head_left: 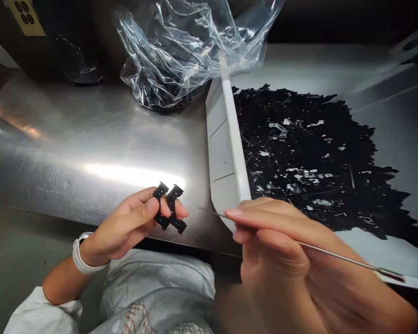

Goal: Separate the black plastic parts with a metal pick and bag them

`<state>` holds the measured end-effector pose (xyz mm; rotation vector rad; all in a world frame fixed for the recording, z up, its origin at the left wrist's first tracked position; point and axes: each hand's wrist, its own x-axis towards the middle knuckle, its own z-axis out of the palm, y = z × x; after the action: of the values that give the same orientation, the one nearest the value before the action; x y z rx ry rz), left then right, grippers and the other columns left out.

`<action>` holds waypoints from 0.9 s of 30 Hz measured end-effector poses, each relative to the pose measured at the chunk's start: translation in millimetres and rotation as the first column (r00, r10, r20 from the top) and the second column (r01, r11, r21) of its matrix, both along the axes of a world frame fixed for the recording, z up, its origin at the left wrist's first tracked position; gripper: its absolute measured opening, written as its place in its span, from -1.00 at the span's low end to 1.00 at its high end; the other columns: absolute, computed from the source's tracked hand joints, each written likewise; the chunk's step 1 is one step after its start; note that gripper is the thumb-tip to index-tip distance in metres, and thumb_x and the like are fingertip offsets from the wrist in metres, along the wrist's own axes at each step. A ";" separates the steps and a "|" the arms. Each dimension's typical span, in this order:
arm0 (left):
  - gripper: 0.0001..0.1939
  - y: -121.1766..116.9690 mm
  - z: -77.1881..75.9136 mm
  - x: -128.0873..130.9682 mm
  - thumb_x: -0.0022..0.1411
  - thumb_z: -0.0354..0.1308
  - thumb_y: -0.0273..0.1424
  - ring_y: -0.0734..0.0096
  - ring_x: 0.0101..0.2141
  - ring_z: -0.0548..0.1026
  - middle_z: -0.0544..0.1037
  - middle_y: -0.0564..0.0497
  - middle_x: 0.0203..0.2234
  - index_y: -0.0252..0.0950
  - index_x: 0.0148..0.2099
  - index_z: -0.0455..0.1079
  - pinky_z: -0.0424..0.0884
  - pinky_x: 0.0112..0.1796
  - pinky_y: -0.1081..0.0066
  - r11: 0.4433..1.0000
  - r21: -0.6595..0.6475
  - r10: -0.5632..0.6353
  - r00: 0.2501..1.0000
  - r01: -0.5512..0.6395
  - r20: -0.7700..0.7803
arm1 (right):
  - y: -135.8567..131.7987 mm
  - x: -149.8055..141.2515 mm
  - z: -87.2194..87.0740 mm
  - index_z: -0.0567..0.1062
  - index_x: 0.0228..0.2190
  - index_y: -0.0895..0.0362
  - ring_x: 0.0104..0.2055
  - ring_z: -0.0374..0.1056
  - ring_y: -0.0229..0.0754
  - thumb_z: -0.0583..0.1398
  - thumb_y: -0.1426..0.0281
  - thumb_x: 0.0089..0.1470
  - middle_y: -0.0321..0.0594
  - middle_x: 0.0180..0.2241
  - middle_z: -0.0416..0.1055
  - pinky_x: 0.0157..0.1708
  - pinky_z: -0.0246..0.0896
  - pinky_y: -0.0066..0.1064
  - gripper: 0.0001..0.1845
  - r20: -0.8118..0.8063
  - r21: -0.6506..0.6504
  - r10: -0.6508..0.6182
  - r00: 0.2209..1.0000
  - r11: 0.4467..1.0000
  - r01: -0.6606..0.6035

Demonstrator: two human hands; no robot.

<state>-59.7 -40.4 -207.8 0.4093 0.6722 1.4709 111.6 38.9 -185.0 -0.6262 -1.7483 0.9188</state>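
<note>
"Black moulded pieces [170,207], 2 of them: where are they?"

"Pinched between thumb and fingers of the left hand [132,222], held up over the edge of the stainless table [90,153]."

"And the right hand [278,250]?"

"Fingers closed on a thin steel pick [334,254], its tip just beside the pieces."

"What step is that?"

"Seems like close work on them; next calls for steadying the tip against them."

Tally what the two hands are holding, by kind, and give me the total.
Black cut-out pieces, in the left hand: 2
Thin metal rod, in the right hand: 1
Total: 3
</note>
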 end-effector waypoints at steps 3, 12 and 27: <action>-0.74 -13.0 -6.2 15.2 0.28 0.41 -0.17 0.52 -0.27 0.57 0.69 0.03 -0.27 -0.24 -0.34 0.61 0.43 -0.22 0.54 0.993 -0.096 0.076 0.995 -0.070 0.062 | 8.0 15.8 3.7 0.67 -0.05 -0.10 -0.34 0.55 -0.18 0.27 0.64 0.20 -0.30 -0.28 0.66 -0.43 0.44 -0.31 -0.56 0.087 0.034 0.132 0.987 0.990 -0.135; -0.72 -19.1 -3.1 47.0 0.21 0.45 -0.14 0.41 -0.20 0.56 0.67 0.04 -0.29 -0.22 -0.38 0.58 0.44 -0.05 0.40 0.975 -0.214 0.088 0.987 -0.058 0.135 | -9.3 10.7 -8.9 0.61 -0.24 0.04 -0.28 0.59 -0.22 0.30 0.59 0.21 -0.26 -0.25 0.65 -0.31 0.57 -0.37 -0.80 -0.046 -0.017 0.077 0.996 0.997 -0.078; -0.78 -21.1 1.2 60.1 0.30 0.38 -0.18 0.43 -0.16 0.61 0.67 0.06 -0.32 -0.18 -0.32 0.62 0.47 0.03 0.42 0.991 -0.129 0.041 0.992 -0.026 0.119 | -24.5 10.2 -15.2 0.57 -0.23 0.01 -0.47 0.49 -0.22 0.25 0.62 0.22 -0.28 -0.39 0.61 -0.51 0.45 -0.32 -0.75 -0.170 -0.116 -0.004 0.985 0.993 -0.016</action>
<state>0.4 -61.5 -206.6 0.2088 0.6742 1.4632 121.8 14.4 -200.2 -0.5997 -1.5534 1.0534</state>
